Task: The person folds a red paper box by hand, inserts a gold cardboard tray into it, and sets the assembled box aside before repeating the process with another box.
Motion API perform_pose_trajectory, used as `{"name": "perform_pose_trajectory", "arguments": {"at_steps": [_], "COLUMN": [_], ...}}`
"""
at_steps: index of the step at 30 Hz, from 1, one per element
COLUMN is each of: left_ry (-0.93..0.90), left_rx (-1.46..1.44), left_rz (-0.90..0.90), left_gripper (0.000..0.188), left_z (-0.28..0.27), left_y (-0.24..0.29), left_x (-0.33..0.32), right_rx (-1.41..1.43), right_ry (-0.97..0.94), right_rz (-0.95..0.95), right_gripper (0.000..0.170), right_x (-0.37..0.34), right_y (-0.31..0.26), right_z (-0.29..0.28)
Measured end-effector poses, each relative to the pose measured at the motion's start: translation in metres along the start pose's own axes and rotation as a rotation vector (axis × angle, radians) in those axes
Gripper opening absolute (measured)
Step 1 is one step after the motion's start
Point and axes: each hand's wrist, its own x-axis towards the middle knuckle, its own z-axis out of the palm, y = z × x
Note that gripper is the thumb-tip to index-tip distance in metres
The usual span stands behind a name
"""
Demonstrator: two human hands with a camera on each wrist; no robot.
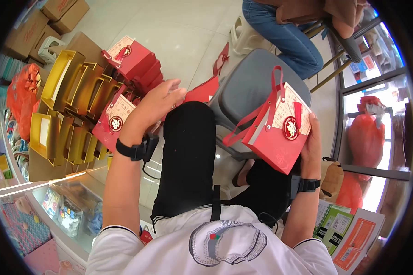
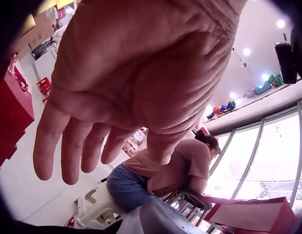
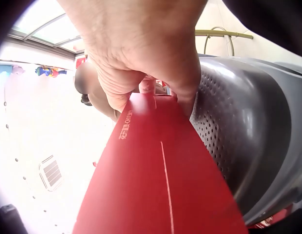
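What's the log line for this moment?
right hand: holds red gift box | left hand: holds nothing | gold boxes: left side

Smooth card box [image 1: 276, 150], glossy plastic chair [image 3: 253, 117], denim jeans [image 1: 280, 39]

The pale tiled floor [image 1: 192, 41] carries a white plastic stool [image 1: 241, 39] and a grey seat [image 1: 257, 75] beside it.

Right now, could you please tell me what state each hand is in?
Left hand: open, holding nothing.
Right hand: closed on the edge of a red gift box.
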Motion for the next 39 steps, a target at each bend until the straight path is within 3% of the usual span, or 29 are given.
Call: {"name": "perform_pose_trajectory", "arguments": {"at_steps": [3,10,13,15,16,17,20,21,23,25,27,28,29,30,32,34,36,38,39], "left_ry": [0.002,-0.222,0.031,0.482,0.659,0.811,0.849,0.927,1.083,0.927,0.735,0.695,0.687,0.663,0.709,0.642,0.529,0.518,0.467], "left_rx": [0.084,0.163,0.383,0.380,0.441,0.546,0.665,0.695,0.751,0.681,0.679,0.698,0.780,0.822,0.720,0.425,0.444,-0.586,-0.795], "left_rz": [-0.014,-0.448,-0.547,-0.584,-0.816,-0.738,-0.675,-0.728,-0.812,-0.939,-1.012,-0.944,-1.052,-1.049,-0.806,-0.651,-0.541,-0.534,-0.459], "left_gripper": [0.062,0.046,0.045,0.036,0.026,0.019,0.031,0.036,0.048,0.063,0.047,0.030,0.021,0.017,0.017,0.018,0.020,0.029,0.035], "left_z": [0.002,0.029,0.037,0.042,0.036,0.036,0.016,0.011,-0.004,-0.017,-0.029,-0.031,-0.032,-0.031,-0.035,-0.036,-0.037,-0.029,-0.028], "left_y": [-0.059,-0.211,-0.326,-0.404,-0.409,-0.410,-0.430,-0.438,-0.456,-0.465,-0.486,-0.500,-0.502,-0.488,-0.536,-0.490,-0.493,-0.378,-0.370], "left_x": [-0.035,-0.157,-0.212,-0.253,-0.258,-0.273,-0.295,-0.300,-0.301,-0.306,-0.308,-0.315,-0.310,-0.309,-0.330,-0.339,-0.359,-0.349,-0.354], "right_rx": [0.020,0.026,0.018,0.006,-0.012,-0.017,-0.023,-0.021,-0.135,-0.103,-0.010,0.019,0.043,0.030,0.077,0.114,0.188,0.279,0.274], "right_ry": [0.006,-0.054,-0.048,-0.052,-0.046,-0.047,-0.082,-0.085,-0.125,-0.107,-0.089,-0.088,-0.092,-0.105,-0.107,-0.107,-0.150,-0.146,-0.133], "right_rz": [0.003,0.082,0.106,0.159,0.178,0.202,0.224,0.247,0.157,0.199,0.252,0.265,0.277,0.284,0.284,0.289,0.300,0.316,0.315], "right_gripper": [0.046,0.050,0.048,0.049,0.050,0.050,0.050,0.051,0.050,0.049,0.048,0.048,0.048,0.047,0.046,0.047,0.046,0.047,0.047], "right_x": [0.005,0.024,0.023,0.022,0.019,0.016,0.008,0.009,-0.022,-0.021,-0.019,-0.021,-0.021,-0.026,-0.030,-0.030,-0.035,-0.036,-0.036], "right_y": [0.002,0.007,0.001,-0.004,-0.007,-0.010,-0.013,-0.015,-0.003,-0.002,-0.001,0.000,0.001,0.003,0.005,0.005,0.002,0.003,0.002], "right_z": [-0.003,-0.026,-0.025,-0.025,-0.022,-0.019,-0.007,-0.009,0.041,0.045,0.046,0.049,0.051,0.062,0.073,0.075,0.084,0.081,0.079]}}
